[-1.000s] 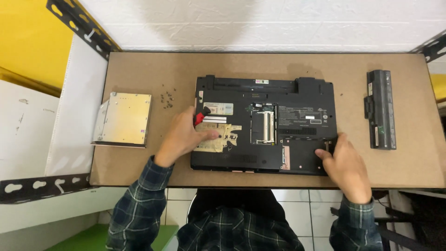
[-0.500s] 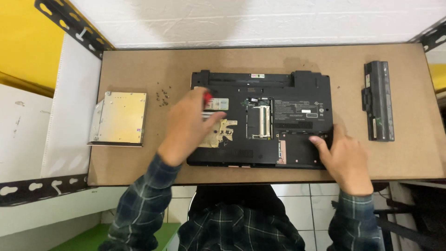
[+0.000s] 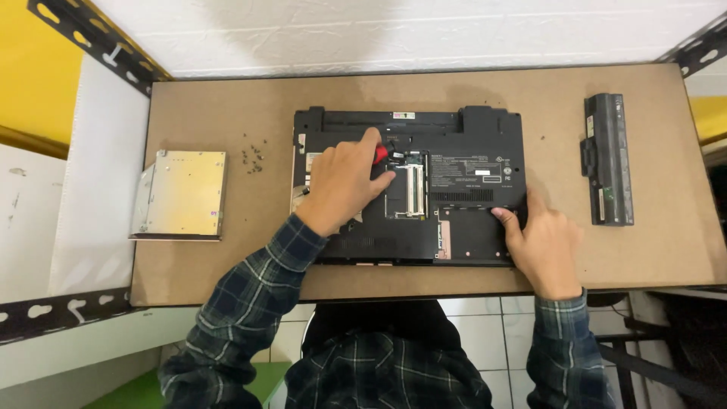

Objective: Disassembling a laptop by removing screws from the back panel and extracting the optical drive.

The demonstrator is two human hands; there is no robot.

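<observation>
Brown worktop [image 3: 227, 113], white wall | upturned black laptop [image 3: 469, 163] centred | left hand [image 3: 342, 184] clenched on red-handled screwdriver [image 3: 381, 153]: keep it upright, pressed | right hand [image 3: 541, 242] released, flat, steadying laptop corner | loose screws [image 3: 253, 157] apart.

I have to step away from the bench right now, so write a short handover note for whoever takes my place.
Left hand: grips a red-handled screwdriver, tip down on the upturned black laptop near its open memory bay.
Right hand: presses on the laptop's lower right corner, steadying it.
Done: battery out, lying at the right of the table; silver optical drive out, at the left; loose screws beside it.
Left: the base cover is still on the laptop.
</observation>
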